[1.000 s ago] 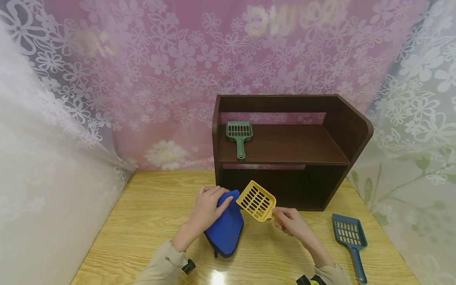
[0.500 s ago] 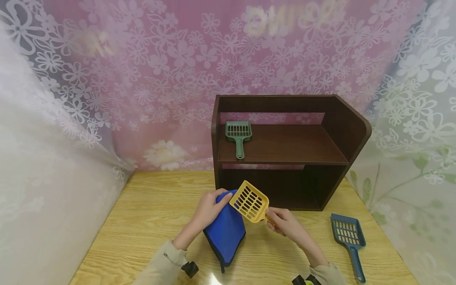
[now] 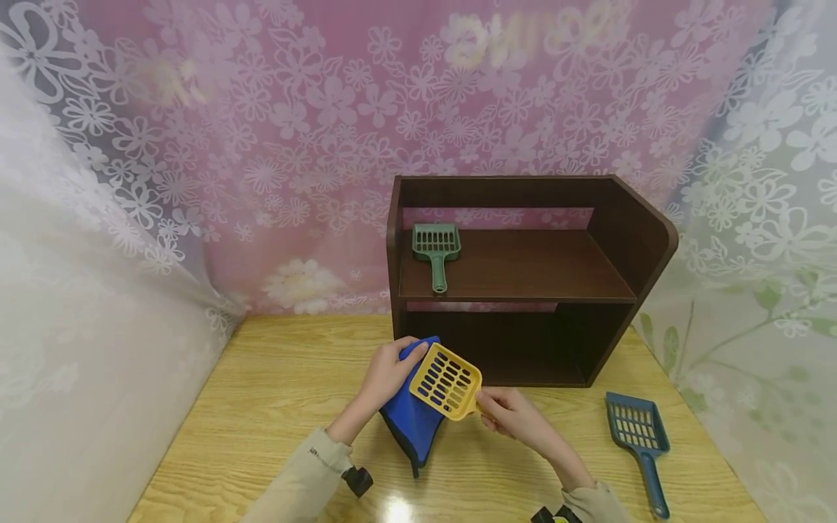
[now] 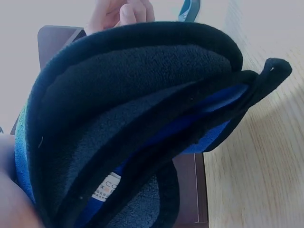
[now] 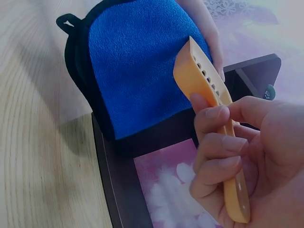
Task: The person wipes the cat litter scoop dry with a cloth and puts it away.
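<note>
My left hand (image 3: 379,374) grips the upper end of a blue plush cloth (image 3: 407,420) with black edging. In the left wrist view the cloth's dark grey underside (image 4: 128,76) hangs in folds, with a small white label (image 4: 107,186) between them and a loop at one corner. My right hand (image 3: 516,420) holds a yellow litter scoop (image 3: 447,382) by its handle, fingers curled round it. The slotted head overlaps the cloth in the head view, beside the left thumb. Whether scoop and cloth touch I cannot tell.
Behind the hands stands a dark brown two-level shelf (image 3: 516,265). A green litter scoop (image 3: 437,250) lies on its upper board, at the left. On the wooden table (image 3: 281,407) a dark blue litter scoop (image 3: 641,436) lies at the right. Flowered curtains (image 3: 301,145) surround the table.
The right hand has moved the yellow scoop leftward, from beside the cloth's top to in front of it. The left hand keeps its grip, and the cloth's lower part has shifted and changed shape.
</note>
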Demonstrator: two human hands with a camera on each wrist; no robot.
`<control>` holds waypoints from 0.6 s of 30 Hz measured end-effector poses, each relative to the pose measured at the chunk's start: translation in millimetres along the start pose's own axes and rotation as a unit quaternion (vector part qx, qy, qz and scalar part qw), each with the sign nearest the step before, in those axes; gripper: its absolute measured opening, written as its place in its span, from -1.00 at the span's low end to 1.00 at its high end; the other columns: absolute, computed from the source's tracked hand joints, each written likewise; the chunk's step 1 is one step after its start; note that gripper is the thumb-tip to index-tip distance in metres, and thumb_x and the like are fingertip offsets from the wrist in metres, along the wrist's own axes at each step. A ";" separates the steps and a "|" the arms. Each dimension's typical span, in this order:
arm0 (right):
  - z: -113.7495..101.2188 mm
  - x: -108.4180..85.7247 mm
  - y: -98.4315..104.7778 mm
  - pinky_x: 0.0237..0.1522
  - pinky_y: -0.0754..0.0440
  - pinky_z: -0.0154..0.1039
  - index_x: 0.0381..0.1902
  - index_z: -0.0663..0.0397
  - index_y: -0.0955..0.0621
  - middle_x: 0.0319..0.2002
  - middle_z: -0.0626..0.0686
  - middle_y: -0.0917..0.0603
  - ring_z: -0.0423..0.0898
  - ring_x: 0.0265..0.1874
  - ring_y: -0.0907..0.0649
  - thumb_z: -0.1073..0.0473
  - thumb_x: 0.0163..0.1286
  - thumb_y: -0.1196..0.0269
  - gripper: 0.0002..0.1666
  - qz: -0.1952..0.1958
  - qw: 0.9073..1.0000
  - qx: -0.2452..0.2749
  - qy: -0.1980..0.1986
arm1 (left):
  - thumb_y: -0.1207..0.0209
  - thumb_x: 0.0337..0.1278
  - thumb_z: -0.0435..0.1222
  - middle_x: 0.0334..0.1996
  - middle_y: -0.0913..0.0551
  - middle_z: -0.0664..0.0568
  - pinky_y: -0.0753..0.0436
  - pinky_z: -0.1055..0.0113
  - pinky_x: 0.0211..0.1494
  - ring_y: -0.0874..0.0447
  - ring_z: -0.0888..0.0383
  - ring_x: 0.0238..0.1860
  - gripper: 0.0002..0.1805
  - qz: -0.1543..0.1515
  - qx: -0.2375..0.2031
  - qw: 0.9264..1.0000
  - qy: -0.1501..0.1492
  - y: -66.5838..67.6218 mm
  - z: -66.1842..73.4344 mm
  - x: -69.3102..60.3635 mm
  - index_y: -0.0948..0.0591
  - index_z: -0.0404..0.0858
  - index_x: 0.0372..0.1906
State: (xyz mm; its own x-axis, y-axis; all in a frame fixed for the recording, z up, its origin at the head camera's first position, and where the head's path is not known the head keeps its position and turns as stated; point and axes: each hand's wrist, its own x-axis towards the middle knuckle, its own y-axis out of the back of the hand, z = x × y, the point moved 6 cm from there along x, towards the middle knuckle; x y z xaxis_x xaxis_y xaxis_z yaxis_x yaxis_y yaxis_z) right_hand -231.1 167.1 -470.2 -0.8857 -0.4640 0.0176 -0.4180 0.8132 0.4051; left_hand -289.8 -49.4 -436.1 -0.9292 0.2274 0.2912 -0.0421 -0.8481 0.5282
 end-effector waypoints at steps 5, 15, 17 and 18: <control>5.9 3.0 3.7 -0.65 -0.21 -0.43 -0.36 0.29 -0.55 -0.61 -0.04 -0.42 -0.32 -0.70 -0.28 0.06 0.67 0.02 -0.54 0.025 1.000 -0.005 -0.003 | -0.10 0.50 0.00 -0.22 -0.78 0.02 -0.61 0.34 -0.20 -0.70 0.18 -0.27 -0.61 -0.004 -0.002 1.000 -0.004 -1.3 -0.5 -1.6 -0.73 -0.20 0.02; 10.5 4.2 19.1 -0.66 -0.24 -0.43 -0.17 0.36 -0.63 -0.62 -0.04 -0.45 -0.33 -0.72 -0.28 0.08 0.67 0.00 -0.57 0.066 0.998 -0.016 0.000 | -0.13 0.48 -0.03 -0.25 -0.79 0.02 -0.61 0.33 -0.22 -0.72 0.17 -0.29 -0.64 -0.022 0.009 1.000 -0.012 2.0 -3.1 -14.6 -0.74 -0.20 0.00; 10.4 3.3 21.4 -0.66 -0.23 -0.42 -0.19 0.33 -0.63 -0.62 -0.04 -0.45 -0.32 -0.72 -0.28 0.08 0.66 -0.01 -0.58 0.069 0.997 -0.020 -0.005 | -0.13 0.48 -0.03 -0.26 -0.78 0.04 -0.60 0.34 -0.22 -0.71 0.19 -0.30 -0.65 -0.032 0.012 0.999 -0.014 2.8 -4.9 -17.8 -0.74 -0.19 -0.01; 10.4 2.8 22.1 -0.66 -0.23 -0.42 -0.20 0.31 -0.63 -0.61 -0.03 -0.45 -0.32 -0.72 -0.28 0.07 0.66 -0.02 -0.58 0.067 0.997 -0.021 -0.007 | -0.14 0.47 -0.04 -0.27 -0.78 0.06 -0.60 0.35 -0.22 -0.70 0.20 -0.31 -0.66 -0.036 0.014 0.999 -0.012 2.9 -6.1 -19.4 -0.74 -0.18 -0.02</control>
State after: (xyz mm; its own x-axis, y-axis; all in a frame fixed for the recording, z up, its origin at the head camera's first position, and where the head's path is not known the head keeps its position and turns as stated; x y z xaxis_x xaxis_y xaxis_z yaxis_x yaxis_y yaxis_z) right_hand -244.9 187.5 -470.7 -0.9363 -0.3459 0.0611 -0.2862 0.8521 0.4381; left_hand -274.2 -59.2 -445.1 -0.9151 0.2996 0.2700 -0.0989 -0.8157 0.5699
